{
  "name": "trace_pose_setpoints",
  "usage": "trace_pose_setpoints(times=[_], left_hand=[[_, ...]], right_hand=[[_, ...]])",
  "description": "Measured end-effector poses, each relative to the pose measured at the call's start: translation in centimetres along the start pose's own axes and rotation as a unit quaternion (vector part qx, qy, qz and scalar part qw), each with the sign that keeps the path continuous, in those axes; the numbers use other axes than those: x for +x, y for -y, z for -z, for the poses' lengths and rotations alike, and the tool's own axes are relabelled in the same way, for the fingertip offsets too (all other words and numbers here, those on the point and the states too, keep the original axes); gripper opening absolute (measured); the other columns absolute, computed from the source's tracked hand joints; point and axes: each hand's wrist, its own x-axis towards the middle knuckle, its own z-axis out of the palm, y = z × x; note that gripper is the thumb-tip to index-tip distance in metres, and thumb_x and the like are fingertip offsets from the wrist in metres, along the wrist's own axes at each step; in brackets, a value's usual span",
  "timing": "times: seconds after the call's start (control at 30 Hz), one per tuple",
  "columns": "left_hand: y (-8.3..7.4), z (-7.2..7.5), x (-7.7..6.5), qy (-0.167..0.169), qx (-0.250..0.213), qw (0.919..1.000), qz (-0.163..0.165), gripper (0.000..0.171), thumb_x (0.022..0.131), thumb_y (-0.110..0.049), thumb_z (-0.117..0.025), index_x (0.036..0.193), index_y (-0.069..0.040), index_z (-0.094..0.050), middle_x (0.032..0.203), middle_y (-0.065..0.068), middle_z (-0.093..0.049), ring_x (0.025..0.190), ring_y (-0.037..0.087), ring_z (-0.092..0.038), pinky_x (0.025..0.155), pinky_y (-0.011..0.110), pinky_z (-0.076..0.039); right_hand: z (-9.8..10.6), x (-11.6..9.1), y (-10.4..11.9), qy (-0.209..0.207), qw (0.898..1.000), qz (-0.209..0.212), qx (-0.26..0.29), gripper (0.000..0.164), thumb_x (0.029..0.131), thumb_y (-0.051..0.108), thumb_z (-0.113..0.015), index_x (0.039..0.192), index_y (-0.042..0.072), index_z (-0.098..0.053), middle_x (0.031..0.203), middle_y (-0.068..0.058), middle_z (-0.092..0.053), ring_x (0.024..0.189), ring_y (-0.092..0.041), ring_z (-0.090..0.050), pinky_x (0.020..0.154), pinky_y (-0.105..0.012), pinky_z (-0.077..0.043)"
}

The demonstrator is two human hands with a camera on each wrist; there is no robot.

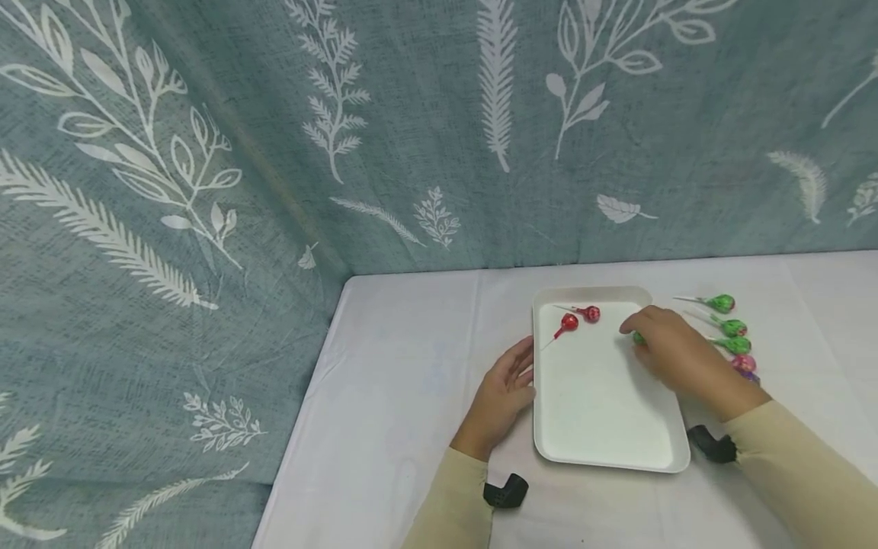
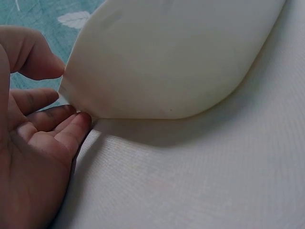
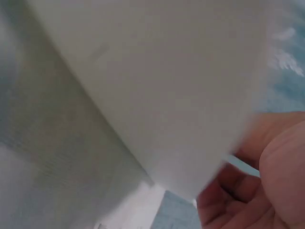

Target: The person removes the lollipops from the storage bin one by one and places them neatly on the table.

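Note:
A shallow white tray (image 1: pixel 604 404) lies on the white cloth, holding two red-wrapped lollipops (image 1: pixel 569 323) near its far left corner. With relaxed fingers, my left hand (image 1: pixel 498 401) touches the outer left side of the tray, as the left wrist view also shows. Over the tray's far right part, my right hand (image 1: pixel 675 352) pinches a green-wrapped lollipop (image 1: pixel 639 338), whose stick is hidden. The right wrist view is blurred; it shows the tray's outside and the curled right hand (image 3: pixel 257 186), but no lollipop.
Three green lollipops (image 1: pixel 734 328) lie in a column right of the tray. Nearer me are a pink lollipop (image 1: pixel 744 363) and a purple one (image 1: pixel 753 377), partly covered by the right forearm. A leaf-patterned green curtain (image 1: pixel 425 137) hangs behind the table and along its left.

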Motion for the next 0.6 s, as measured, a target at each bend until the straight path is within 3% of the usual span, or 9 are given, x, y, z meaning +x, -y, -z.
trace_pose_setpoints(times=[0.23,0.4,0.5,0.6], left_hand=[[0.0,-0.1,0.3,0.003,0.0,1.0,0.002,0.078,0.09,0.007,-0.054,0.166,-0.003,-0.04,0.165,0.012,-0.048,0.146,0.025,-0.053,0.115,0.033,-0.049],[0.1,-0.2,0.3,0.002,0.007,1.0,0.004,0.078,0.09,0.006,-0.054,0.166,-0.003,-0.04,0.165,0.011,-0.048,0.145,0.023,-0.054,0.115,0.032,-0.049],[0.2,-0.1,0.2,-0.002,0.009,0.9999,0.006,0.078,0.09,0.006,-0.054,0.166,-0.004,-0.041,0.165,0.01,-0.049,0.145,0.021,-0.054,0.114,0.032,-0.049],[0.2,-0.1,0.1,-0.004,0.009,0.9999,0.004,0.078,0.09,0.007,-0.054,0.166,-0.003,-0.041,0.165,0.01,-0.049,0.144,0.022,-0.055,0.114,0.032,-0.05]], right_hand=[[-1.4,0.1,-0.1,-0.06,0.99,0.05,-0.119,0.021,0.091,-0.015,-0.072,0.109,-0.007,-0.073,0.105,-0.024,-0.064,0.097,-0.044,-0.059,0.079,-0.055,-0.062],[-2.1,0.2,-0.1,-0.058,0.978,0.081,-0.184,0.02,0.09,-0.014,-0.077,0.107,-0.004,-0.074,0.099,-0.02,-0.064,0.085,-0.039,-0.059,0.073,-0.053,-0.061],[-2.1,0.1,0.1,-0.053,0.984,0.078,-0.152,0.021,0.091,-0.009,-0.08,0.11,-0.001,-0.077,0.105,-0.018,-0.065,0.088,-0.038,-0.064,0.076,-0.053,-0.062],[-1.7,-0.3,0.2,-0.072,0.994,0.058,-0.062,0.018,0.096,-0.003,-0.078,0.113,0.003,-0.08,0.112,-0.015,-0.065,0.095,-0.035,-0.067,0.079,-0.053,-0.063]])
